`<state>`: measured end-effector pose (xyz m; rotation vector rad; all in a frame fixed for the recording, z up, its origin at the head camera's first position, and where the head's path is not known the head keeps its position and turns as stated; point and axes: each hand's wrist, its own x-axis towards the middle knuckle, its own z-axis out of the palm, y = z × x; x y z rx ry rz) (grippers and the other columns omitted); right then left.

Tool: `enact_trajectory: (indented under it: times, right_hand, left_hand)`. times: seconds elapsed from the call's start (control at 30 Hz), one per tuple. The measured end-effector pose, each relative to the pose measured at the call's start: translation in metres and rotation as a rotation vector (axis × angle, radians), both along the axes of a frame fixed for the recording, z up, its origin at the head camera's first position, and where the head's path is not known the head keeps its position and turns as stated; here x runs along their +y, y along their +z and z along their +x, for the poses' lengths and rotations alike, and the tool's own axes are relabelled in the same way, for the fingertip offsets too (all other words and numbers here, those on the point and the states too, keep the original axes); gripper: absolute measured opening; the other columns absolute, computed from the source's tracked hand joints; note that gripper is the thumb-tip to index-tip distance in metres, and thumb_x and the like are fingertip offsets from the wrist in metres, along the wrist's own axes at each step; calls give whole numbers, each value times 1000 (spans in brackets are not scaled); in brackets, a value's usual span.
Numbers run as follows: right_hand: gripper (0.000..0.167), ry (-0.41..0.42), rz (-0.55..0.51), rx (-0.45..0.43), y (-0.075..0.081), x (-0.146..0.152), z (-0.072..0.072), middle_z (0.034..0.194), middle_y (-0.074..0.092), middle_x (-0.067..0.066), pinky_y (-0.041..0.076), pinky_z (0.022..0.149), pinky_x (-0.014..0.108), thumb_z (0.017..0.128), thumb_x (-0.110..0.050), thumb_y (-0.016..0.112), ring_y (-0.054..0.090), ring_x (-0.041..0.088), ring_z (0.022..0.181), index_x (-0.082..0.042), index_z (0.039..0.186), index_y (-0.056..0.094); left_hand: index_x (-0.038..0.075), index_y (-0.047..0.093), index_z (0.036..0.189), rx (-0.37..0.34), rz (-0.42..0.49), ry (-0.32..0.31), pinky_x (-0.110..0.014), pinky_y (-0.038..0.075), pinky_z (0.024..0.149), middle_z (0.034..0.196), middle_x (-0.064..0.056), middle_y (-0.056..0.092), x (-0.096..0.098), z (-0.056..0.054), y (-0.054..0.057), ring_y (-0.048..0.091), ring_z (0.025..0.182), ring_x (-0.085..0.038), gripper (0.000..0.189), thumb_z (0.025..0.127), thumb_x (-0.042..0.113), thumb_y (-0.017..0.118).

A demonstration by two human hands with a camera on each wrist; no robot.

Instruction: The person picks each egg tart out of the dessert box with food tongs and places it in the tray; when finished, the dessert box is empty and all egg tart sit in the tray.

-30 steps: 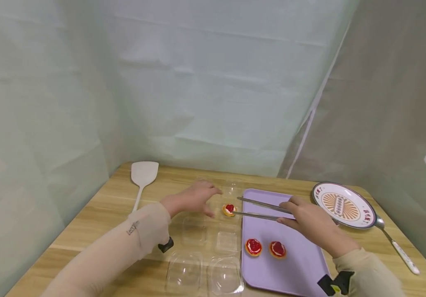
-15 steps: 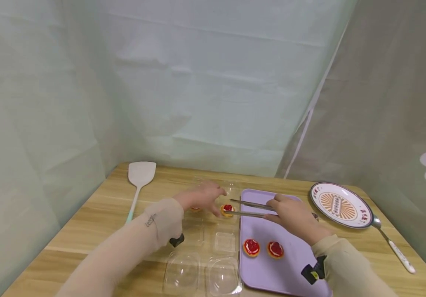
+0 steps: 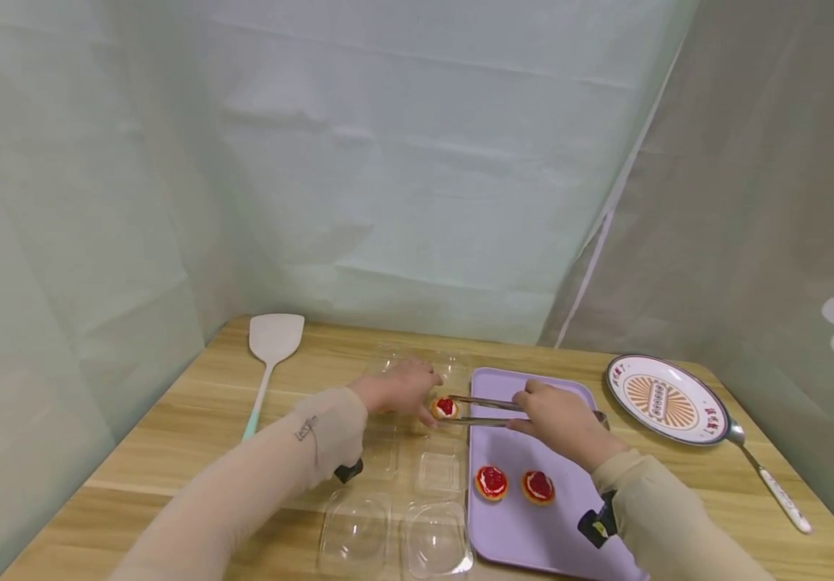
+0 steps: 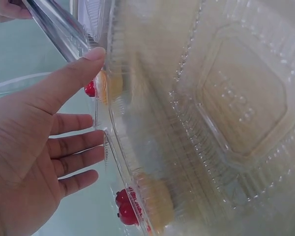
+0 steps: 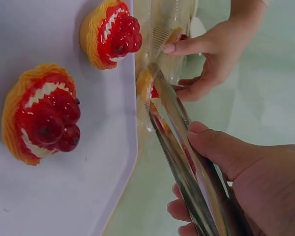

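Observation:
My right hand (image 3: 565,421) grips metal tongs (image 3: 492,422), their tips at either side of a fruit tart (image 3: 445,408) with red topping. That tart sits in a compartment of a clear plastic container (image 4: 246,93). My left hand (image 3: 404,389) is at the container beside this tart, thumb and fairly straight fingertips at its rim in the left wrist view. A second tart (image 4: 155,199) sits in the container by the left hand, hidden by that hand in the head view. Two more tarts, one left (image 3: 492,482) and one right (image 3: 538,487), lie on a lilac tray (image 3: 555,541).
More clear plastic containers (image 3: 437,539) lie nearer me, left of the tray. A white spatula (image 3: 276,337) with a mint handle lies at the left back. At the right are a patterned plate (image 3: 700,403) and a spoon (image 3: 783,500). Fabric hangs behind the wooden table.
My right hand has moved left with the tongs, and their tips have closed in around the tart. The left hand has moved slightly right, nearer that tart.

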<state>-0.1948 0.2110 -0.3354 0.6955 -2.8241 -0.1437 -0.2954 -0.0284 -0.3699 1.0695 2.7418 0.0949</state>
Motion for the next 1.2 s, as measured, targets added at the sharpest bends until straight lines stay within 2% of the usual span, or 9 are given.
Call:
enact_trajectory:
  times: [0.37, 0.73, 0.93, 1.2]
  right_hand:
    - [21, 37, 50, -6, 7, 1, -3, 68, 50, -3, 40, 47, 22, 79, -32, 76, 47, 8, 55, -13, 84, 70]
    - [18, 37, -3, -31, 9, 5, 1, 68, 48, -4, 36, 48, 21, 79, -30, 76, 43, 7, 54, -14, 83, 70]
    - [22, 46, -17, 9, 10, 12, 6, 70, 53, -4, 40, 50, 21, 79, -32, 76, 45, 6, 56, -13, 87, 72]
    - [23, 44, -74, 63, 12, 23, 19, 74, 56, -4, 46, 54, 25, 78, -30, 77, 50, 7, 61, -11, 91, 72]
  left_hand:
    - [7, 55, 132, 23, -3, -3, -40, 33, 115, 133, -9, 57, 2, 0, 0, 49, 127, -26, 76, 73, 49, 78]
    - [7, 56, 131, 35, -15, -7, -40, 35, 114, 133, -9, 58, 3, 2, 1, 50, 127, -26, 74, 73, 48, 79]
    - [7, 56, 131, 37, -17, -11, -40, 34, 114, 133, -9, 58, 4, 2, 0, 50, 127, -26, 75, 74, 48, 79]
    - [6, 55, 131, 34, -5, -20, -39, 35, 114, 133, -10, 58, 3, 2, 1, 50, 127, -27, 75, 73, 48, 79]
